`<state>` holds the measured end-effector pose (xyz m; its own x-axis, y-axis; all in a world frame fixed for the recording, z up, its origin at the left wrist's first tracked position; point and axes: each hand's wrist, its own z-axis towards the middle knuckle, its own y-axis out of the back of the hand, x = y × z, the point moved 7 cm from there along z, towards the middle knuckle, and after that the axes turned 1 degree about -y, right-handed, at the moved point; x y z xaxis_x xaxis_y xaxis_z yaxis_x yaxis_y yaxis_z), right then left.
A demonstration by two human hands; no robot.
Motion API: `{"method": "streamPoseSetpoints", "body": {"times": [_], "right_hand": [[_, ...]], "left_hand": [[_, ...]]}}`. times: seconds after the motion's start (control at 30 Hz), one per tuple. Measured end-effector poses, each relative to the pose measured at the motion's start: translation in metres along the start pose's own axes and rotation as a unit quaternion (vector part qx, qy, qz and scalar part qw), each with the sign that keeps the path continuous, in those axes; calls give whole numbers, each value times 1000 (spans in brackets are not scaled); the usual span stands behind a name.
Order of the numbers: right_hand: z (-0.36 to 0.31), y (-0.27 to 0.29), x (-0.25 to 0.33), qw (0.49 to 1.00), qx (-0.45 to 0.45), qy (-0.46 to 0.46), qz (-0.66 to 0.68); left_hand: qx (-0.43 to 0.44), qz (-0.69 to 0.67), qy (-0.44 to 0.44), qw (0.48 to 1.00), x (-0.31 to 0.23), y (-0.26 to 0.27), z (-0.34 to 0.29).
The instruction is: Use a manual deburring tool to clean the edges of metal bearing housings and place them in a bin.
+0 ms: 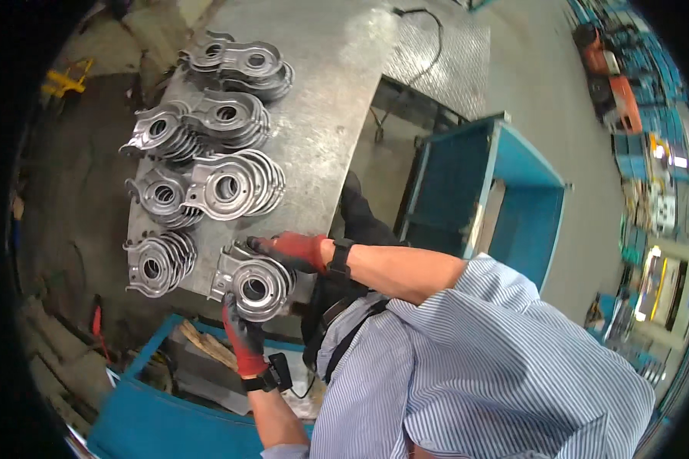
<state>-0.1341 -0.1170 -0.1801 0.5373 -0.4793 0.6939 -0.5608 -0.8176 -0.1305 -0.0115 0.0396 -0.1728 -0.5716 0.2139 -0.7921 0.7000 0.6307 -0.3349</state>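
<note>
A stack of stamped steel brackets (254, 288), each with a round collared hole and a flanged tab, sits at the near corner of the metal table. My right hand (291, 251), in a red and black glove, grips the stack's upper side, its fingers partly hidden behind the plates. From below, my left hand (245, 336), gloved alike, holds the stack's lower edge near the tab. Beside it stands another bracket stack (161, 264), touched by neither hand. Farther up the table, several more stacks lean in two rows, among them one bracket stack (233, 185) nearest my right hand.
The steel table (321, 115) has its edge close to my body. A blue metal cart (452, 183) stands at the right. Below the table corner is a blue bin (168, 413) with a wood piece (207, 344) in it. A cable (436, 46) lies on a tread plate at the back.
</note>
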Motion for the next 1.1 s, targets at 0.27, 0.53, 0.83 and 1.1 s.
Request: {"method": "streamPoseSetpoints", "body": {"times": [0.27,0.53,0.83,1.1], "right_hand": [[-1,0,-20,994,-60,-56,-75],[-17,7,-49,977,-146,-143,-62],[-99,60,-78,963,-98,108,226],[-227,165,-179,851,-276,375,244]], "left_hand": [[-19,276,-111,955,-7,20,1],[36,399,-152,904,-1,-34,5],[174,429,-124,877,22,-126,7],[355,428,-72,828,78,-286,-47]]}}
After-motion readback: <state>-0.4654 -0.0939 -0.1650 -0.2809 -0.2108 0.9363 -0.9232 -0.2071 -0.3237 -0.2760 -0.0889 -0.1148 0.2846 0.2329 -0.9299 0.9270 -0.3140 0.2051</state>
